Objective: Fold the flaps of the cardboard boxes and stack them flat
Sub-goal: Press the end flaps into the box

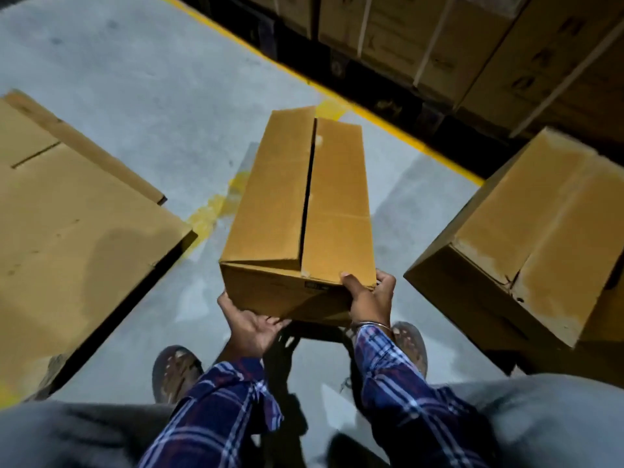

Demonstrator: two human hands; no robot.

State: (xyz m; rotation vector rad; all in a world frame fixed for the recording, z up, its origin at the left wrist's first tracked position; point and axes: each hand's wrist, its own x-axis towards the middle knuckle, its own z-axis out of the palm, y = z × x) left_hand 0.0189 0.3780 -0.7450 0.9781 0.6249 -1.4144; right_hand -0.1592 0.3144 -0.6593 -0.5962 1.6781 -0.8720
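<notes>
The person holds a box [300,211] out over the floor [141,82], gripping its near end. The right hand [369,297] curls round the near right corner, thumb on the top flap and fingers wrapped over the side edge. The left hand [251,324] supports the near left bottom edge from below, palm up with fingers spread flat against the underside.

The box's two long top flaps are folded down and meet along a dark seam running away from the grip; the left flap sits slightly raised at its near corner. What is inside cannot be seen.

Left of the grip, flat sheets [67,231] lie stacked, with a strip of bare floor between them and the box. Right of the grip, close by, sits a closed carton [526,241], tilted. Beyond the far end runs a yellow line [398,130], and past it stacked cartons [472,42].
</notes>
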